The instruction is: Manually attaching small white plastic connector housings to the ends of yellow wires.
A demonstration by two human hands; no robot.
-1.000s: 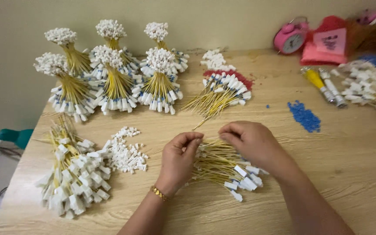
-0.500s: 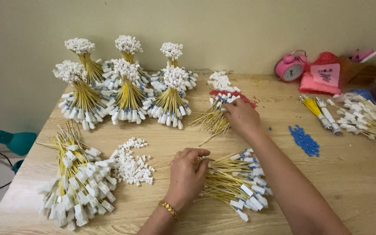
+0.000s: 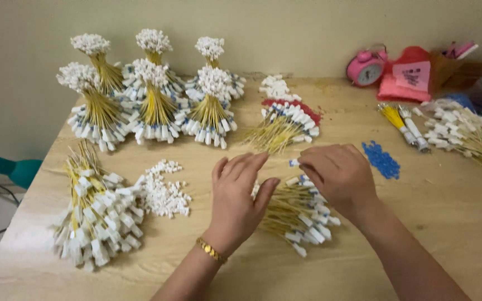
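A loose pile of thin yellow wires with white tags (image 3: 302, 217) lies on the wooden table (image 3: 224, 273) in front of me. My left hand (image 3: 238, 195), with a gold bracelet at the wrist, rests flat at the pile's left edge, fingers spread and thumb touching the wires. Over the top of the pile, my right hand (image 3: 336, 178) is curled, its fingertips pinching one small white-tagged wire (image 3: 293, 163) just right of the left fingertips.
Several tied upright bundles (image 3: 152, 100) stand at the back left. A flat heap of tagged wires (image 3: 96, 214) and small white pieces (image 3: 163, 192) lie left. Farther back are another wire pile (image 3: 283, 125), blue beads (image 3: 381, 159), a pink alarm clock (image 3: 366, 68) and more wires (image 3: 467, 131).
My right hand reached to the far wire pile, then came back to the near pile with a tagged wire. My left hand stayed at the pile and spread its fingers.
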